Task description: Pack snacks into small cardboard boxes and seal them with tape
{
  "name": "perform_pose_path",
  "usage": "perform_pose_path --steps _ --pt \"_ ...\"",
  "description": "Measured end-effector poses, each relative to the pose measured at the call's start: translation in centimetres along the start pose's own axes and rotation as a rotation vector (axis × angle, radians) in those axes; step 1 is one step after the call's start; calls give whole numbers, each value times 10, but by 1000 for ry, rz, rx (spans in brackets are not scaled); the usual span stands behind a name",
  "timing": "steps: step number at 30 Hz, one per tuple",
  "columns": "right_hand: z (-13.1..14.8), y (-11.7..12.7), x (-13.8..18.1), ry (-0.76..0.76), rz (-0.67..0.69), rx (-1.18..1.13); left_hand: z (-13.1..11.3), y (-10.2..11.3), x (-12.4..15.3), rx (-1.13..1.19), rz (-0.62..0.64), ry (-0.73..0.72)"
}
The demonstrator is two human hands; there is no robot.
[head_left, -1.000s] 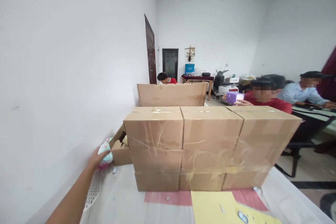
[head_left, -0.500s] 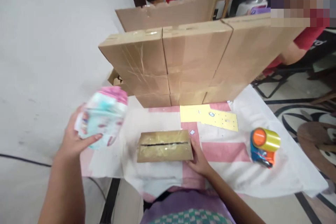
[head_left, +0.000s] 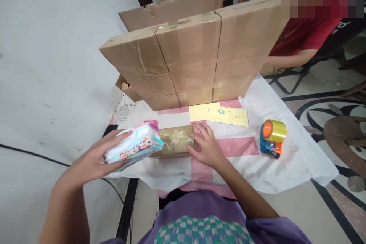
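My left hand (head_left: 98, 156) is closed around a soft pack of wipes (head_left: 137, 143), pale blue and pink with a white lid and small printed figures. The pack is tilted over the left end of a small brown cardboard box (head_left: 178, 139) and hides that end. At the box's right end, my right hand (head_left: 206, 145) grips it with the fingers over its edge. Clear tape shines on the side of the box facing up.
Behind stands a wall of taped cartons (head_left: 191, 45). Yellow card sheets (head_left: 219, 115) lie before it. A yellow tape roll (head_left: 274, 130) sits on a blue and orange dispenser (head_left: 270, 148) at right. A white perforated strainer (head_left: 120, 114) lies at left. Two people are beyond the cartons.
My left hand has brought the wipes pack right and down, turning it lid up. The small box's slit top no longer shows; a taped face is up. The view has shifted.
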State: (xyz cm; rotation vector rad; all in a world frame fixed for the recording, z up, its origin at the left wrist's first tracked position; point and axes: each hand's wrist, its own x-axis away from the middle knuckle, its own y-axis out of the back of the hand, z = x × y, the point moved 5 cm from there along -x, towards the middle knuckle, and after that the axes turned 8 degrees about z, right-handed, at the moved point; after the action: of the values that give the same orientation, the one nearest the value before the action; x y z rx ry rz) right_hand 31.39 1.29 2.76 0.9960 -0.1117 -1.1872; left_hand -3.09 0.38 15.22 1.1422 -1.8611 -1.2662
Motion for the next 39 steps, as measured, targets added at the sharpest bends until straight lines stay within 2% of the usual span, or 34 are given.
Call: perform_pose_path --steps 3,5,8,10,11,14,18,22,26,30,34,36,39 --pt "21 8 -6 -47 45 178 -2 -1 17 -107 3 6" --pt "29 7 2 -3 19 221 -8 -6 24 -176 40 -23" --pt "38 3 20 226 24 187 -16 -11 32 -227 7 -94" --pt "43 -1 27 361 116 111 -18 -13 34 -231 -7 -114" --pt "44 -2 27 381 165 78 -18 -14 34 -229 -3 -118" --pt "43 -5 12 234 258 81 -19 -20 29 -239 10 -133" --pt "41 -14 -18 -14 335 258 -27 -32 14 -304 -20 -241" --pt "35 -21 -39 -36 373 321 -37 -42 3 -334 -58 -354" --pt "26 -18 -48 -43 371 259 -35 -46 9 -287 -62 -294" --pt "21 -16 -47 -34 360 205 -4 -45 32 -178 -101 -152" --pt "17 -22 -36 -22 259 161 54 -35 41 30 -265 136" --pt "15 -26 -30 -21 214 157 85 -27 30 154 -400 330" --pt "14 -31 -26 -16 174 157 125 -21 -10 229 -521 542"
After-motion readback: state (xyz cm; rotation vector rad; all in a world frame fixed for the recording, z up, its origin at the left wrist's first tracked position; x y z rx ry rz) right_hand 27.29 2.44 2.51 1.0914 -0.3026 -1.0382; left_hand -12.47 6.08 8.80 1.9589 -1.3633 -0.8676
